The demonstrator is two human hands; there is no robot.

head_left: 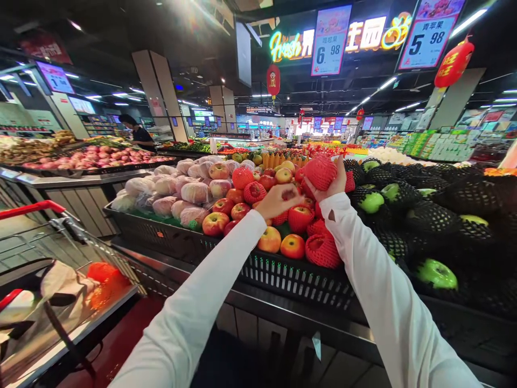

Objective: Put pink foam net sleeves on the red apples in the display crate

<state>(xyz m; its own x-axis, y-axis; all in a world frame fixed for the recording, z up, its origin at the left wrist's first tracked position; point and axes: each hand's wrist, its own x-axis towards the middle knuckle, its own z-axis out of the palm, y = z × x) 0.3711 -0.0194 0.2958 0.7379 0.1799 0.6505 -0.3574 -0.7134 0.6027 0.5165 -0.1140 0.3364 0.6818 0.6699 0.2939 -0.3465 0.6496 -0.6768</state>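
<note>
Right hand [339, 180] holds red-netted fruit [320, 172]; left hand [278, 202] curled, apparently above apples [269, 240].

Two bare hands are showing, a left hand [279, 201] and a right hand [335, 184], with one red-netted fruit [320, 172] resting in the right. One shopping cart [32, 208] is standing nearby. One other person [142, 134] is appearing farther back. Overhead, two large price signs [331, 40], two large red lanterns [273, 82] and one neon sign [287, 46] are showing. The apples [215, 223] are numbering in the dozens, overlapping too much for exact counting.
</note>
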